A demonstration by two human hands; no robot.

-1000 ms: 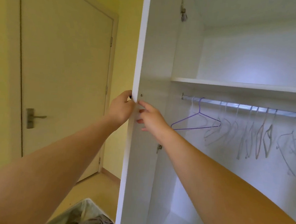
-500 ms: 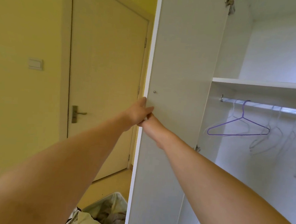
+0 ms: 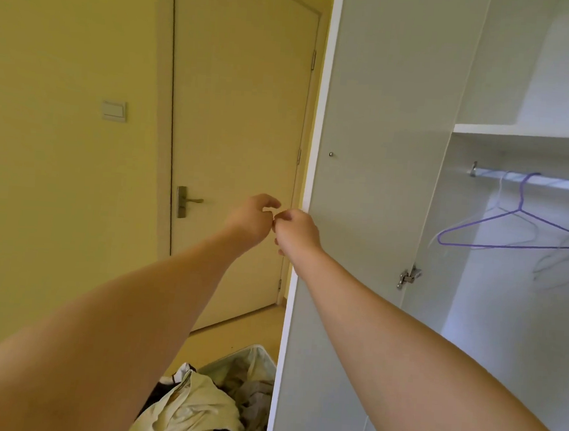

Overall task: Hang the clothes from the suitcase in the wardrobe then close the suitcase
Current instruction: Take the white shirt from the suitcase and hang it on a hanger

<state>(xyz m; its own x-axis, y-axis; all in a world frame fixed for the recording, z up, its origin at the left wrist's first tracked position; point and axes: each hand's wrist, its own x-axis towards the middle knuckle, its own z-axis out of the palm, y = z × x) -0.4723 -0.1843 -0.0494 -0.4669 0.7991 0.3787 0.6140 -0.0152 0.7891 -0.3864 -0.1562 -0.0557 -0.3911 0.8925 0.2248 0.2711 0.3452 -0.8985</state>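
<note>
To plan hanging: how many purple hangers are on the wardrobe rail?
1. The purple hanger hangs near the left end of the rail; pale hangers hang behind it. The rail leaves the frame, so more may be hidden.

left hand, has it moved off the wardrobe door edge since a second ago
Yes. The left hand has come off the wardrobe door edge and sits just left of it.

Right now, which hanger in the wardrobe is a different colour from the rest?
The purple hanger, hooked near the left end of the rail. The other hangers beside it are pale, almost white.
</note>
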